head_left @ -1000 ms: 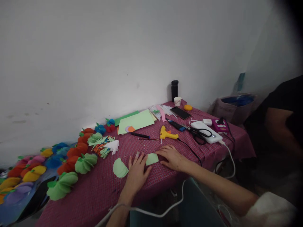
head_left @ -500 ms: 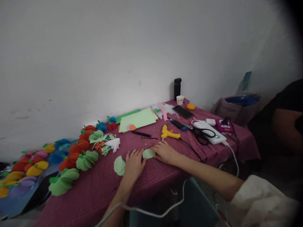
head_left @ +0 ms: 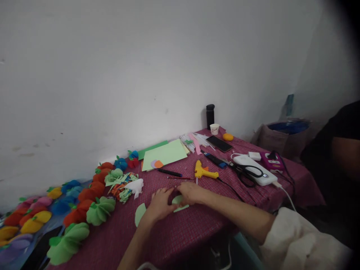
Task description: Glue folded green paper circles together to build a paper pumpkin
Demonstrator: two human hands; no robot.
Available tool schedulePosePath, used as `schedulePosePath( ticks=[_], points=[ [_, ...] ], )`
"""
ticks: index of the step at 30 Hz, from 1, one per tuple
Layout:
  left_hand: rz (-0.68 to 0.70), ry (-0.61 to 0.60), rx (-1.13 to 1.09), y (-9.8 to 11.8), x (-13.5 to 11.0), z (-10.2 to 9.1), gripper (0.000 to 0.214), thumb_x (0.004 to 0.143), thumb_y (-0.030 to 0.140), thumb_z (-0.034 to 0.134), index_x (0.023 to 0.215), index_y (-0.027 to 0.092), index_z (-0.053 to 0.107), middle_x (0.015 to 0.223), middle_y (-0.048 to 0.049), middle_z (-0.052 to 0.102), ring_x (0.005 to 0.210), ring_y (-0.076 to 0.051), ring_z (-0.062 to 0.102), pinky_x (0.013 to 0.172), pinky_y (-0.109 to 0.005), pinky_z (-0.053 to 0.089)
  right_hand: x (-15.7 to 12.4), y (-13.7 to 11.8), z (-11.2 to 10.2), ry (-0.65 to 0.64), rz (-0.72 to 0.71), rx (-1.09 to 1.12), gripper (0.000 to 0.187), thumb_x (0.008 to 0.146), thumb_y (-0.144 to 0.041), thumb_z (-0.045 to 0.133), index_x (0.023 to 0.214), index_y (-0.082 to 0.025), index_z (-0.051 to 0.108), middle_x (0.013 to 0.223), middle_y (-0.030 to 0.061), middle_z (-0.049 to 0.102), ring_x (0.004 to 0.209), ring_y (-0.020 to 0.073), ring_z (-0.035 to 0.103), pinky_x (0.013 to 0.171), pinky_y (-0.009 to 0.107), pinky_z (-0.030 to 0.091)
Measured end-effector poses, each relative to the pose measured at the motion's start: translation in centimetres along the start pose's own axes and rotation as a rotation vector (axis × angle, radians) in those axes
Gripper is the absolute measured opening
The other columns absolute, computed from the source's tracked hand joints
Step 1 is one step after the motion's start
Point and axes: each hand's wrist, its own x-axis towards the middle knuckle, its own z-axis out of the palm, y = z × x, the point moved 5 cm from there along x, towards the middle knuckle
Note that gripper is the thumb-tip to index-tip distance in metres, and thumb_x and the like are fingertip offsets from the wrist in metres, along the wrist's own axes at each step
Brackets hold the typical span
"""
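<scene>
A light green paper piece (head_left: pixel 180 202) with a rounded outline lies between my hands near the table's front. My right hand (head_left: pixel 191 193) is bent over its upper edge, fingers closed on the paper; the fingertips are partly hidden. On the other side, my left hand (head_left: pixel 161 204) rests with its fingers apart and its thumb at the paper's left edge. A second light green paper piece (head_left: pixel 140 214) lies beside my left wrist, partly covered by it. Beyond my right hand sits a yellow glue gun (head_left: pixel 203 170).
Folded paper pumpkins (head_left: pixel 100 210) line the left side, beside paper scraps (head_left: pixel 123 189). Paper sheets (head_left: pixel 165 153), a pen (head_left: pixel 169 172), scissors (head_left: pixel 244 172), a phone (head_left: pixel 219 143) and a white power bank (head_left: pixel 255 170) occupy the back and right. A person's arm (head_left: pixel 344 153) is at far right.
The view has tilted up, so table things sit lower. My right hand has moved further over the green paper piece, which now shows turned. My left fingers have spread from the thumb.
</scene>
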Motion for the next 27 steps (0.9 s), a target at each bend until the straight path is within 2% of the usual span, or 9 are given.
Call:
schedulePosePath(
  ticks=[5,8,12,15,17,18,22,24,27],
  points=[
    [0.046,-0.030,-0.069,-0.6,-0.2,0.4,0.060,0.069,0.043,0.060,0.126,0.028,0.050,0.134,-0.0054,0.049,0.123,-0.026,0.042,0.101,-0.041,0.032,0.3,0.4,0.1,-0.102,0.025,0.046,0.039,0.060,-0.034,0.074,0.096,-0.021,0.069,0.095,0.0084,0.069,0.088,0.0255,0.063,0.071,0.030,0.046],
    [0.054,-0.016,-0.174,-0.8,-0.3,0.4,0.048,0.068,0.043,0.062,0.114,0.028,0.058,0.134,-0.0046,0.048,0.124,-0.026,0.039,0.102,-0.042,0.029,0.7,0.7,0.2,-0.120,0.008,0.117,0.032,0.061,-0.033,0.073,0.090,-0.020,0.069,0.089,0.0058,0.069,0.083,0.0225,0.062,0.066,0.027,0.044],
    [0.028,0.054,-0.427,-1.3,-0.1,0.3,0.019,0.071,0.035,0.060,0.084,0.022,0.065,0.101,-0.0035,0.064,0.099,-0.020,0.053,0.089,-0.034,0.038,0.9,1.1,0.3,-0.121,-0.017,0.255,0.021,0.069,-0.029,0.068,0.088,-0.019,0.067,0.081,0.0010,0.069,0.074,0.0156,0.061,0.060,0.022,0.041],
    [-0.028,0.053,-0.521,-2.1,0.2,0.5,0.017,0.075,0.033,0.054,0.076,0.019,0.062,0.077,-0.0005,0.062,0.076,-0.016,0.054,0.071,-0.027,0.041,0.8,1.5,-0.1,-0.078,0.003,0.350,0.037,0.072,-0.029,0.067,0.106,-0.017,0.059,0.093,0.0034,0.068,0.079,0.0148,0.061,0.063,0.021,0.043],
    [-0.053,0.056,-0.559,-2.5,0.4,0.5,0.021,0.078,0.036,0.050,0.076,0.017,0.061,0.071,0.0007,0.060,0.068,-0.013,0.052,0.064,-0.024,0.040,0.6,1.8,-0.6,-0.032,0.022,0.434,0.056,0.067,-0.032,0.071,0.118,-0.016,0.052,0.103,0.0069,0.066,0.086,0.0165,0.060,0.068,0.023,0.044],
    [-0.064,0.064,-0.579,-2.6,0.4,0.5,0.023,0.079,0.037,0.049,0.076,0.016,0.060,0.070,0.0009,0.059,0.066,-0.013,0.051,0.062,-0.024,0.039,0.6,1.9,-0.7,-0.016,0.032,0.477,0.059,0.066,-0.033,0.072,0.118,-0.016,0.052,0.104,0.0074,0.065,0.086,0.0171,0.060,0.068,0.023,0.044],
    [-0.101,0.094,-0.774,-2.4,0.5,0.0,0.025,0.078,0.038,0.052,0.076,0.015,0.060,0.069,-0.0001,0.059,0.065,-0.013,0.051,0.061,-0.023,0.038,0.7,2.3,-0.6,-0.013,0.065,0.553,0.017,0.073,-0.031,0.063,0.083,-0.017,0.066,0.071,0.0002,0.064,0.063,0.0131,0.055,0.053,0.021,0.037],
    [-0.119,0.093,-0.892,-2.0,0.5,-0.1,0.025,0.076,0.038,0.056,0.078,0.014,0.062,0.070,-0.0007,0.061,0.066,-0.013,0.051,0.061,-0.023,0.039,0.8,2.5,-0.4,0.007,0.073,0.556,0.013,0.074,-0.029,0.061,0.072,-0.017,0.066,0.061,-0.0024,0.058,0.057,0.0110,0.050,0.049,0.021,0.031],
    [-0.138,0.082,-0.928,-1.8,0.5,0.1,0.028,0.077,0.041,0.055,0.075,0.014,0.065,0.063,0.0011,0.058,0.061,-0.011,0.047,0.058,-0.022,0.035,0.9,2.5,-0.2,0.037,0.061,0.578,0.012,0.072,-0.029,0.063,0.068,-0.017,0.063,0.057,-0.0042,0.053,0.055,0.0094,0.046,0.048,0.020,0.028]
  ],
)
